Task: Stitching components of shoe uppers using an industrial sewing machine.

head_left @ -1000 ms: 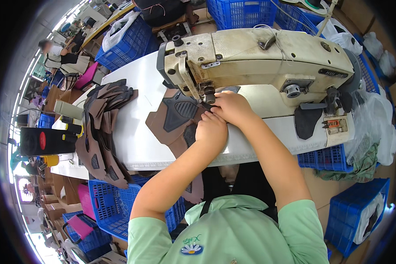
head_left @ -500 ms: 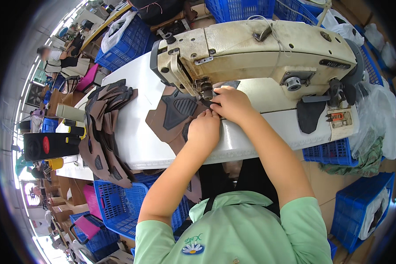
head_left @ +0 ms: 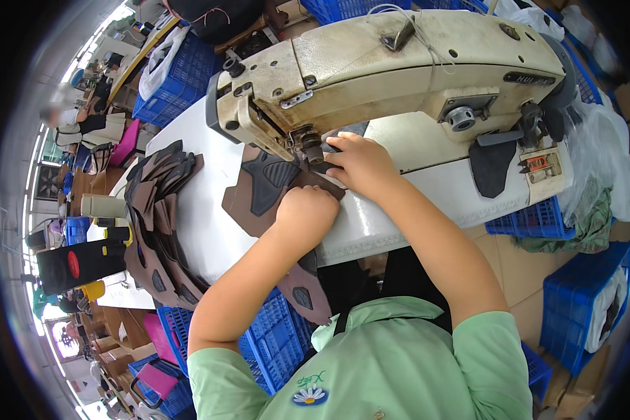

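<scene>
A brown cut fabric piece (head_left: 236,204) with a dark ribbed overlay (head_left: 268,183) lies under the needle end of a cream sewing machine (head_left: 392,70). My left hand (head_left: 308,211) is closed on its near edge, fingers curled under, just in front of the presser foot (head_left: 311,148). Close to the right of the foot, my right hand (head_left: 362,165) has bent fingertips pressed around a small dark part of the work. That part is mostly hidden by the fingers and machine head. Another end of brown material (head_left: 305,294) hangs over the table's front edge below my left forearm.
A heap of similar brown and dark pieces (head_left: 162,210) drapes over the white table's (head_left: 206,238) left end. A loose dark piece (head_left: 492,168) lies right, beside a bobbin-winder plate (head_left: 544,171). Blue crates (head_left: 584,308) stand around, one (head_left: 276,339) below the table.
My left hand has shifted left and toward me, away from my right hand. More of the brown piece shows between them. The whole view has tilted slightly.
</scene>
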`<action>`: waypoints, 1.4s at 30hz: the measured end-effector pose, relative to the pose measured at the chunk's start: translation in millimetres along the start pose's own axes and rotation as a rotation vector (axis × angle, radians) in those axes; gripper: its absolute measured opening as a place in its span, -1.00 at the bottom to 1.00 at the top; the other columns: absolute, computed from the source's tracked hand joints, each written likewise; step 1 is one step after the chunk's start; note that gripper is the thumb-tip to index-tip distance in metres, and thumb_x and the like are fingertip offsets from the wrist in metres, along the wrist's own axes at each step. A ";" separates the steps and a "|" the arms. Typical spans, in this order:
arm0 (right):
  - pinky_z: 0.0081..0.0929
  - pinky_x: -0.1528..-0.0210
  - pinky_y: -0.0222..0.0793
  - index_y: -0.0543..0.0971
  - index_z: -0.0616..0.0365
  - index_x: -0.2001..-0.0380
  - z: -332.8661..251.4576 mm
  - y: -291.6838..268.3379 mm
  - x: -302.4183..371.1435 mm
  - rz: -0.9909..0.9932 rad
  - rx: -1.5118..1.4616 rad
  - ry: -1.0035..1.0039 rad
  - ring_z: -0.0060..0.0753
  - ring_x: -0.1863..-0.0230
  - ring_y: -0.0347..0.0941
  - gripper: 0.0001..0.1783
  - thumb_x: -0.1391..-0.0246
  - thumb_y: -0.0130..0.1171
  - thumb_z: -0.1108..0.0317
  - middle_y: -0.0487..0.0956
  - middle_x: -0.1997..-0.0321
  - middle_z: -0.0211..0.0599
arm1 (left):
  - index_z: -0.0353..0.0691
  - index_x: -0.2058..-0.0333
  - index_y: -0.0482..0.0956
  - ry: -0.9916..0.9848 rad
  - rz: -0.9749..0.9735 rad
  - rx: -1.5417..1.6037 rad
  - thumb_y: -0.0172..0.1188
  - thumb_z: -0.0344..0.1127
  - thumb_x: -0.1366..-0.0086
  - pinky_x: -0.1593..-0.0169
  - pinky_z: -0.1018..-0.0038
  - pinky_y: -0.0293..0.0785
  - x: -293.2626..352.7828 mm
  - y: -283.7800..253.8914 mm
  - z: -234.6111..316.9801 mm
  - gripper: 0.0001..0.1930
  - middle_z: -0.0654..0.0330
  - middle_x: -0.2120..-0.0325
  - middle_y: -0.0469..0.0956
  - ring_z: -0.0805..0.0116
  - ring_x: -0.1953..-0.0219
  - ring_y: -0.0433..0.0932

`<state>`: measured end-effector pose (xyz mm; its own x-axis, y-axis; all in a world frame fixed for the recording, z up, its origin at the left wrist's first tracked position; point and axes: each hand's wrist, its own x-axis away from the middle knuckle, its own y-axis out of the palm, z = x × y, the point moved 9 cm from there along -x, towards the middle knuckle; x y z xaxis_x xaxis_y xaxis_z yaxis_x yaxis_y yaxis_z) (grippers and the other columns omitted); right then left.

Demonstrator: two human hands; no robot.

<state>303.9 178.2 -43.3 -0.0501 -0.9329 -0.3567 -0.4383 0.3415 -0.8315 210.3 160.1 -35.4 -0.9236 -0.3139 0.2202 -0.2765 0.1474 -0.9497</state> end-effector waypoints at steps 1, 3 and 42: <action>-0.26 -0.15 0.43 0.71 -0.09 0.20 1.7 0.2 0.0 -0.002 -0.001 0.009 -0.23 -0.27 0.39 -0.69 0.04 0.36 0.11 0.55 -0.15 -0.39 | -0.25 0.41 0.61 0.013 -0.013 -0.023 0.18 -0.34 -0.04 0.27 0.30 0.57 0.4 2.8 0.7 -0.85 0.13 0.37 0.66 0.22 0.32 0.66; -0.26 -0.15 0.44 0.70 -0.08 0.21 0.9 -1.4 0.0 0.014 -0.007 -0.021 -0.22 -0.26 0.40 -0.71 0.04 0.36 0.13 0.55 -0.15 -0.40 | -0.27 0.35 0.62 0.033 0.030 -0.038 0.17 -0.34 -0.04 0.25 0.31 0.58 2.5 6.6 1.9 -0.81 0.09 0.32 0.67 0.22 0.27 0.67; -0.15 -0.10 0.42 0.65 0.17 0.31 10.0 -7.7 -15.2 -0.031 -0.124 -0.223 0.01 -0.07 0.50 -0.67 0.07 0.39 0.17 0.59 -0.04 -0.10 | -0.38 0.20 0.63 -0.047 0.205 -0.015 0.17 -0.34 -0.09 0.24 0.36 0.61 -3.9 -0.2 13.6 -0.68 -0.11 0.20 0.67 0.17 0.20 0.69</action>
<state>317.0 190.9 -35.7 0.1582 -0.8898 -0.4280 -0.5438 0.2833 -0.7900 217.6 148.5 -39.1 -0.9475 -0.3195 0.0113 -0.0881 0.2271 -0.9699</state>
